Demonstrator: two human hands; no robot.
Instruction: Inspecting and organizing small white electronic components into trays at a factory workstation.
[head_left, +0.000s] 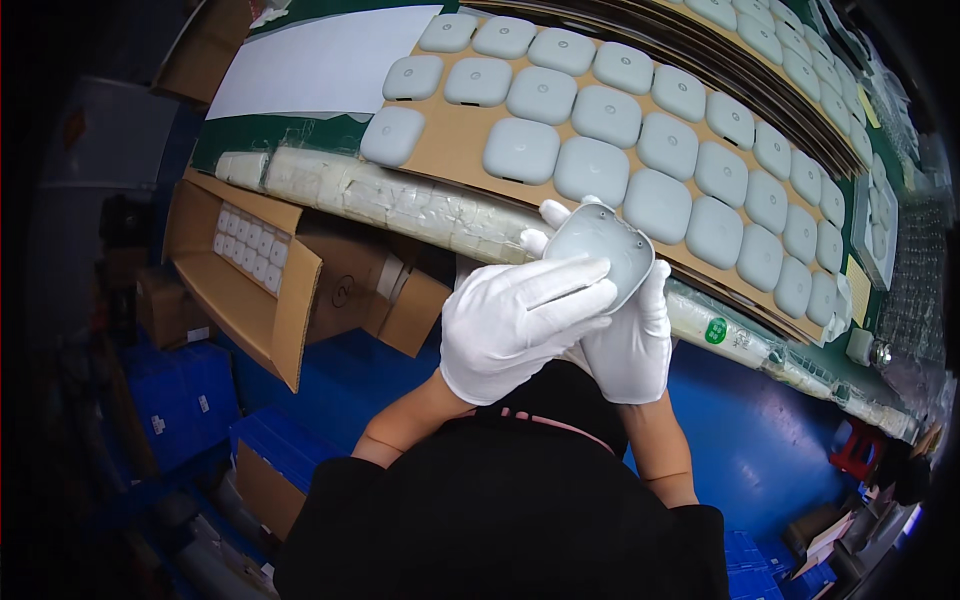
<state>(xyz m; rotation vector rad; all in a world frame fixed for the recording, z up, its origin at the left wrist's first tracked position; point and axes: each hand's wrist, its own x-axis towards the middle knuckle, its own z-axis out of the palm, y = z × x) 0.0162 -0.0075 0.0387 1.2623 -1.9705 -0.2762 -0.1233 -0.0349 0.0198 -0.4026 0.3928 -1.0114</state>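
Observation:
A light grey square cover with rounded corners (622,258) is held above the near edge of the bench, its hollow side with small screw posts near the far corners facing me. My right hand (632,345), in a white glove, cradles it from below; the thumb runs up its right edge and fingertips show past its left side. Across the cover's inner face lie the stretched fingers of my white-gloved left hand (515,325); its thumb is hidden. Just beyond, several similar grey covers (592,168) lie in rows on a brown cardboard sheet (455,140).
Plastic-wrapped padding (370,195) lines the bench's front edge. A white sheet (320,65) lies at far left. Below left stands an open carton (285,335) holding white pieces, with blue boxes (180,400) nearby. More covers (800,75) lie at far right; a red stool (857,447) stands lower right.

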